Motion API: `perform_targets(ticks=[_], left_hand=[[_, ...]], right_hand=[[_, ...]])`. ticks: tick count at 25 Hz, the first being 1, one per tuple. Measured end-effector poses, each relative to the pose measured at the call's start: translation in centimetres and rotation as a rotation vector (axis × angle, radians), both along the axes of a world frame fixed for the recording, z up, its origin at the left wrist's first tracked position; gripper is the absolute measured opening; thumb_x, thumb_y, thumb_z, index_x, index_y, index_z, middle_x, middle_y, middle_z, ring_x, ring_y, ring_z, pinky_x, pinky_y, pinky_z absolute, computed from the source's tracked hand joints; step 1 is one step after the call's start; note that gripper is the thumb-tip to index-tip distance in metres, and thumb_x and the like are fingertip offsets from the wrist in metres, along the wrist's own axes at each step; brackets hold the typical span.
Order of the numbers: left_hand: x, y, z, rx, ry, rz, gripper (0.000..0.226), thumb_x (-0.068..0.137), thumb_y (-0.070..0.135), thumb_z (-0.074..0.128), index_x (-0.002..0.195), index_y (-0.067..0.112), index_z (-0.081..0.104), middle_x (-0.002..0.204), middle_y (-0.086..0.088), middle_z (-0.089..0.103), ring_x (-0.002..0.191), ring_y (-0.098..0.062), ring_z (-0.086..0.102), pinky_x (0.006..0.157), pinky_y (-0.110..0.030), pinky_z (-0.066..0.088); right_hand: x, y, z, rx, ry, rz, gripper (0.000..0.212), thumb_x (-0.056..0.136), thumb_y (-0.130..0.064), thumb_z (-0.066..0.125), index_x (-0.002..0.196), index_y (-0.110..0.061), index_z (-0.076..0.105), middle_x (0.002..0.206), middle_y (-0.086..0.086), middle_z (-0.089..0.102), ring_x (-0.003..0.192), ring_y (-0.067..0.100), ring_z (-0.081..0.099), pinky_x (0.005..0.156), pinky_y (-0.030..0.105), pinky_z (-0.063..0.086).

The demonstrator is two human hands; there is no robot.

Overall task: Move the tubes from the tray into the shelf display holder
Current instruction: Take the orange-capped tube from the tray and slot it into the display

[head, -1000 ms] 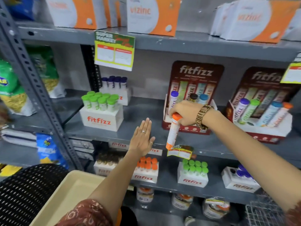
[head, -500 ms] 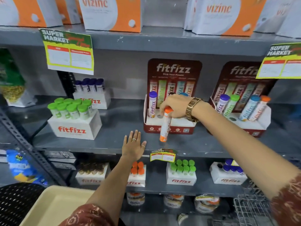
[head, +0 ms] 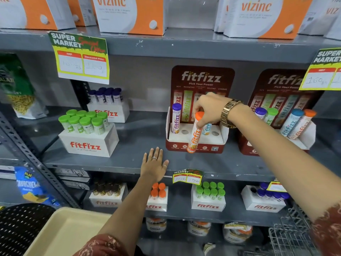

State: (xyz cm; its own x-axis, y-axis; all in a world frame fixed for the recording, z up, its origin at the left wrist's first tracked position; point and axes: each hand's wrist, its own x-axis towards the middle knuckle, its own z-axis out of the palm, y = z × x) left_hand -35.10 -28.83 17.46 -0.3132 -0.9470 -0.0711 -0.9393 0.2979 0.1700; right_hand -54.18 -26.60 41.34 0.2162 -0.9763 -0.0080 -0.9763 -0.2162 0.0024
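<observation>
My right hand [head: 210, 108] grips the cap end of an orange-capped tube [head: 195, 134], which hangs tilted in front of the red display holder [head: 195, 147] on the middle shelf. A purple-capped tube [head: 176, 118] stands in the holder's left slot and a blue tube [head: 207, 129] shows behind my fingers. Empty round holes show in the holder's white insert. My left hand [head: 154, 166] lies flat and open on the shelf's front edge. The beige tray [head: 60, 233] sits at the bottom left; no tubes show in its visible part.
A second red holder [head: 280, 139] with several tubes stands to the right. White boxes of green-capped tubes [head: 86, 133] and dark-capped tubes [head: 108, 106] stand to the left. Price tags hang from shelf edges. A wire basket [head: 289, 237] is at the lower right, a black mesh surface at lower left.
My right hand has lifted the orange-capped tube up toward the holder's front. The view has shifted, bringing the holder closer to centre. My left hand stays flat on the shelf edge.
</observation>
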Motion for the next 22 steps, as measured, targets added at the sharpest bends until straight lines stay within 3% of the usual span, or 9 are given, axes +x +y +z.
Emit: perform_targets(ticks=[4,7,11,16,22], left_hand=[[-0.1,0.0,0.1,0.004,-0.020,0.005,0.058,0.100,0.044,0.016,0.148,0.015,0.000,0.159,-0.006,-0.003,0.146,-0.025,-0.006,0.118,-0.041,-0.005],[-0.1,0.0,0.0,0.001,-0.021,0.005,0.058,0.099,0.044,0.016,0.148,0.015,0.000,0.159,-0.006,-0.003,0.146,-0.025,-0.006,0.118,-0.041,-0.004],[-0.1,0.0,-0.1,-0.007,-0.013,0.006,0.058,0.100,0.044,0.016,0.148,0.015,0.000,0.159,-0.006,-0.002,0.146,-0.025,-0.006,0.118,-0.041,-0.004],[-0.1,-0.1,-0.3,-0.016,-0.006,0.011,0.058,0.099,0.044,0.016,0.148,0.015,0.000,0.159,-0.005,-0.002,0.146,-0.025,-0.006,0.118,-0.041,-0.004],[0.0,-0.2,-0.5,-0.014,0.001,0.014,0.058,0.099,0.044,0.017,0.148,0.015,0.000,0.159,-0.006,-0.001,0.146,-0.025,-0.006,0.118,-0.040,-0.004]], right_hand=[[-0.5,-0.2,0.0,0.067,-0.034,-0.035,0.032,0.063,-0.030,0.081,0.088,-0.015,0.068,0.086,0.004,0.059,0.062,0.022,0.068,0.036,0.017,0.038],[-1.4,-0.6,0.0,0.064,0.027,-0.074,0.031,0.065,-0.029,0.080,0.089,-0.016,0.066,0.079,0.000,0.052,0.070,0.023,0.060,0.044,0.021,0.039],[-3.3,-1.7,0.0,0.083,0.103,-0.188,0.026,0.070,-0.022,0.079,0.077,-0.017,0.054,0.091,0.007,0.049,0.080,0.025,0.054,0.056,0.026,0.040],[-5.6,-3.4,-1.1,0.035,0.166,-0.251,0.040,0.076,-0.011,0.073,0.112,-0.005,0.057,0.113,0.018,0.056,0.091,0.031,0.057,0.074,0.032,0.048],[-7.3,-5.1,-2.5,-0.014,0.183,-0.232,0.037,0.081,-0.004,0.066,0.116,-0.001,0.056,0.114,0.021,0.058,0.098,0.033,0.059,0.071,0.029,0.044]])
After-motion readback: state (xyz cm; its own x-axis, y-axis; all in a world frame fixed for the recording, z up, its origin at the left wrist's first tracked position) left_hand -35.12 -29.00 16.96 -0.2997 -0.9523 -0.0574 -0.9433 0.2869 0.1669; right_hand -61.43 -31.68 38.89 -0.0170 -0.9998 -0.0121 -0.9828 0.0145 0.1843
